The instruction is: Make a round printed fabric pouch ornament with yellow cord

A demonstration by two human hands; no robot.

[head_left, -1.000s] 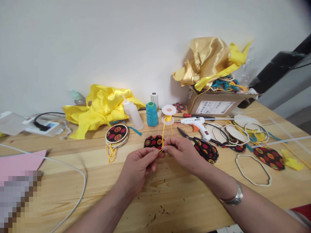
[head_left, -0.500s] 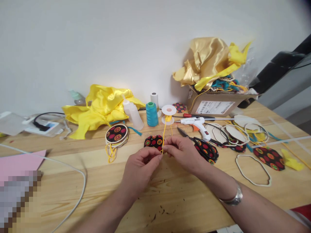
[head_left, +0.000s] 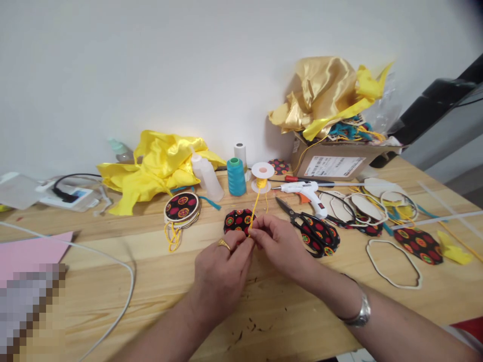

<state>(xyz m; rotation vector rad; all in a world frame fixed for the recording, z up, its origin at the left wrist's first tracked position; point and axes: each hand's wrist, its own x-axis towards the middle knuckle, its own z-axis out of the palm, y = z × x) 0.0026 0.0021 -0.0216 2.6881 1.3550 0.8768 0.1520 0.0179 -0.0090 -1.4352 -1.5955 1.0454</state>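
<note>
A yellow cord runs from a white spool down to my fingertips. My left hand, with a gold ring on one finger, pinches the cord's lower part. Fingertips of my right hand close on the same cord, touching the left ones; the exact grip between them is hidden. Just beyond the hands lies a dark patterned fabric piece, partly covered by the left fingers. Black-handled scissors rest right of my right hand, over another patterned fabric piece.
A white glue gun, a teal thread cone and a plastic squeeze bottle stand or lie behind. Yellow satin is heaped at left. A cardboard box sits back right. Wooden frames lie right; a white cable crosses the left.
My left hand has rolled over, so its back and the ring now show. The cord leans more to the left at its lower end. My right hand has shifted slightly.
</note>
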